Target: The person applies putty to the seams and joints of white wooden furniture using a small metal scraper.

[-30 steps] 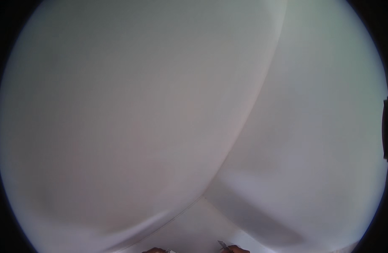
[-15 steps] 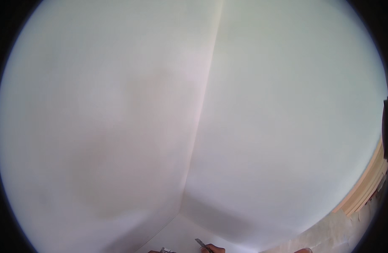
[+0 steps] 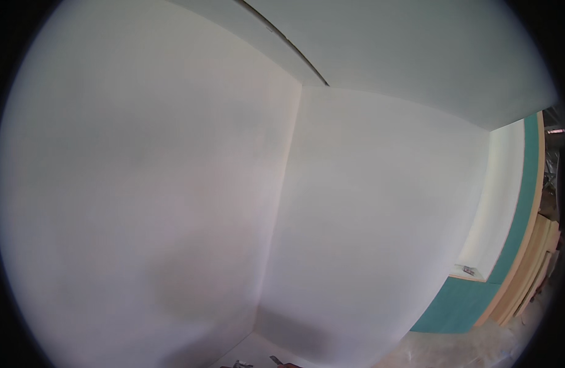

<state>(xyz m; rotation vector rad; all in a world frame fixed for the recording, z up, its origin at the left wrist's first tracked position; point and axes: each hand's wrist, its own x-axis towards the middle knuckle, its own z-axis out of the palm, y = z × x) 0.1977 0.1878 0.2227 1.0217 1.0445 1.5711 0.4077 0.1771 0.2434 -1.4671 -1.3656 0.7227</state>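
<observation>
Jutting up-left, a narrow grey blade (image 3: 275, 359) extends from the grasping right fingers (image 3: 288, 366).

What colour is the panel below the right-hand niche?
The panel is teal, clearest in the head view.

blade (image 3: 274, 360): metallic | walls (image 3: 368, 196): smooth, matt | teal panel (image 3: 457, 305): matt | boards (image 3: 528, 270): bare wood

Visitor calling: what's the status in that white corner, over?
Right hand mostly cut off, holding thin dark blade. Left hand out of view; grey metal thing at picture's bottom edge. White walls meeting beyond.
</observation>
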